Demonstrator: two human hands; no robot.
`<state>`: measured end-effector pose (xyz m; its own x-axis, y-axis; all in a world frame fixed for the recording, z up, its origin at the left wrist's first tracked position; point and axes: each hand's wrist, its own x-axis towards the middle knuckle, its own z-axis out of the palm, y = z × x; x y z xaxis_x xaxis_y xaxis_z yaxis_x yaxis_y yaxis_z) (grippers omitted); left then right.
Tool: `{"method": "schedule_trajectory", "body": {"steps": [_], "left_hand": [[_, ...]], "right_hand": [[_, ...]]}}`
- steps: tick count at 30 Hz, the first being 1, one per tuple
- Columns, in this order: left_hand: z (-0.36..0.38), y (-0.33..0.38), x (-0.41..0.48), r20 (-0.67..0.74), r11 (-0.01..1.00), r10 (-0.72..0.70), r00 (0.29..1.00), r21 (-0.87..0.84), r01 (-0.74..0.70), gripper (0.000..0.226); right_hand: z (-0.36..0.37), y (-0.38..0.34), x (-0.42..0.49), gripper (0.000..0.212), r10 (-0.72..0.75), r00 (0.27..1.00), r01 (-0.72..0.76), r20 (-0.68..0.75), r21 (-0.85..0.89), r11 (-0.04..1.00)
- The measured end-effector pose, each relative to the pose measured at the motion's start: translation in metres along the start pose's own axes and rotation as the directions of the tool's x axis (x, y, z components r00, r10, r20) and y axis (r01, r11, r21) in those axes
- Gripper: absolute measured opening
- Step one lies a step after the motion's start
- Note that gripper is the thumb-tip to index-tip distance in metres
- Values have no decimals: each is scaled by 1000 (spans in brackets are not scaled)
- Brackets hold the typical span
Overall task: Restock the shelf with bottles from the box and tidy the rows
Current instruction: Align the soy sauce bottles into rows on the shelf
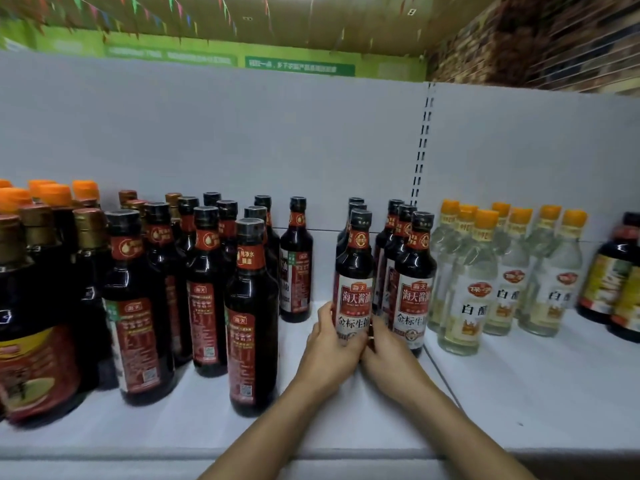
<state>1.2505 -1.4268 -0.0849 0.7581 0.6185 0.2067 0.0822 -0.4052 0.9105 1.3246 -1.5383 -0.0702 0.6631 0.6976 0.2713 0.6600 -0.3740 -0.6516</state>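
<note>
Left hand (pixel 329 344) and right hand (pixel 388 348) curl their fingers round the bottom of the soy sauce bottle (pixel 355 271); I think it's heavy, slippery and breakable; hold low.

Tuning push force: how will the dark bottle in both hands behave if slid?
Tall, narrow, dark to the neck: the bottle probably is heavy and may tip if pushed high. Its glossy surface likely slips; left hand and right hand grip low.

I'm getting flat, even light with soft shadows only. Small specular glints on the dark bottles (pixel 252 306) left of the left hand (pixel 329 344). The ceiling (pixel 311 19) far above both hands is smeared. The brick wall (pixel 536 39) up beyond the right hand (pixel 389 351) is blurred. Frame edges bow.
</note>
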Motion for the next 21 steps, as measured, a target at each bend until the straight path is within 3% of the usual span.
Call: {"method": "schedule_trajectory", "body": {"steps": [21], "left_hand": [[1,-3,-1,44,991,116,992,56,-119,60]], "right_hand": [[8,1,0,62,-10,999,6,-40,-89,996]]}}
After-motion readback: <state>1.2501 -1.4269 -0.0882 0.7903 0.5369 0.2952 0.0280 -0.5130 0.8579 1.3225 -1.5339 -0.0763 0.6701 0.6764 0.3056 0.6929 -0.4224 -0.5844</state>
